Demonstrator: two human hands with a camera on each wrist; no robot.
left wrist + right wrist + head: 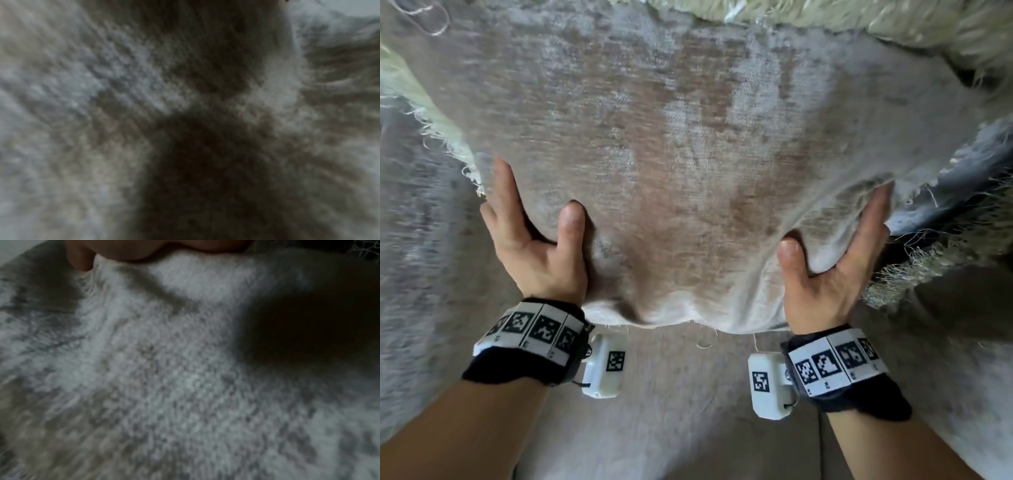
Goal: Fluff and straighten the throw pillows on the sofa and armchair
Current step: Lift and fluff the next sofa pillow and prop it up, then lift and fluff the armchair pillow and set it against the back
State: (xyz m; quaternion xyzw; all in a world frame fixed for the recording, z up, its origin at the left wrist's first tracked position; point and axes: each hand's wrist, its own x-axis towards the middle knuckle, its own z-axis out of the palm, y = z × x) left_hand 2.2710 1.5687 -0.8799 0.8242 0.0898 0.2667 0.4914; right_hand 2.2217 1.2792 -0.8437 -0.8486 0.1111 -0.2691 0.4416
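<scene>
Throw pillow, beige with fringed edges, lies broad face up on the sofa seat; long axis undeterminable. Left hand and right hand clamp its near corners, thumbs on top. Wrist views show only blurred fabric; the right adds a fingertip.

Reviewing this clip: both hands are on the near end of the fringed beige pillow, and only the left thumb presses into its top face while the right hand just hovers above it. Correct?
Not quite. The right hand isn't hovering: in the head view it holds the pillow like the left hand does, thumb dug into the top face, fingers along the side. Both are on its near end.
</scene>
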